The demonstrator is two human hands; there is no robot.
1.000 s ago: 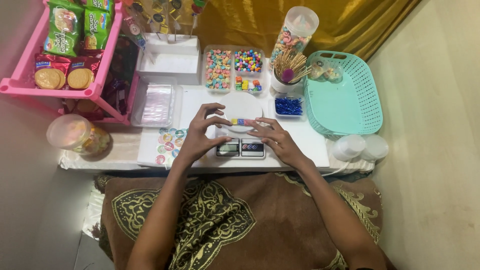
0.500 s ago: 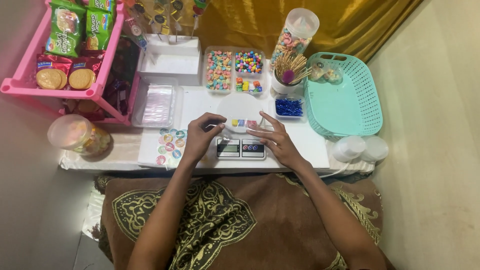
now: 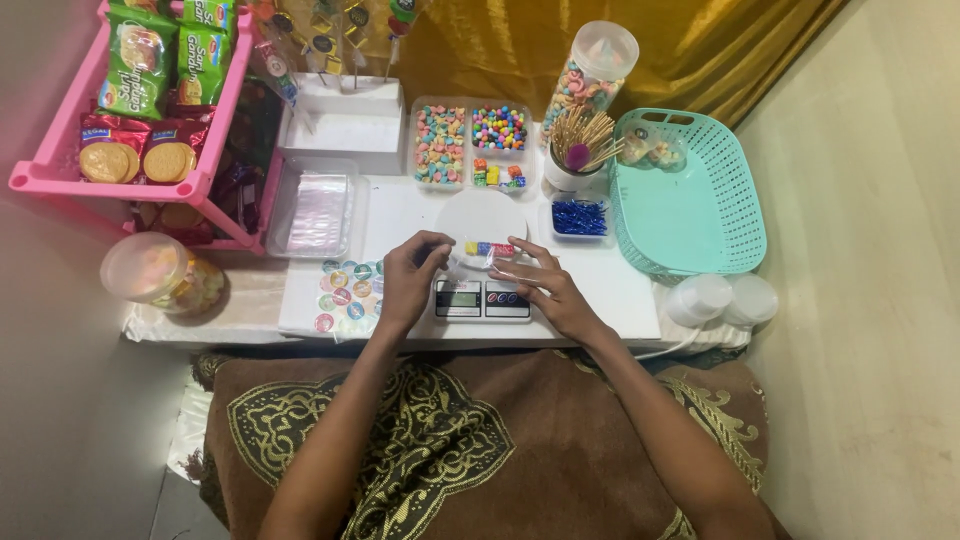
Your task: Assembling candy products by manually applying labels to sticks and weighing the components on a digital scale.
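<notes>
On the white kitchen scale [image 3: 482,290], centre of the table [image 3: 610,290], both hands are working 1 small clear packet of coloured candies [image 3: 487,250]. Packet sits at the near edge of the round weighing plate [image 3: 480,213], just above the display. Left hand [image 3: 408,282]: fingertips pinched together on the packet's left end. Right hand [image 3: 540,285]: fingers flat and together, pressing on the right end. My read: this is a seal or fold step. To do it well, keep the candies in 1 row, hold both ends level, and keep the palms off the display. Candy trays [image 3: 470,145] sit behind, teal basket [image 3: 690,205] to the right, sticker sheet [image 3: 343,290] left of the scale.
</notes>
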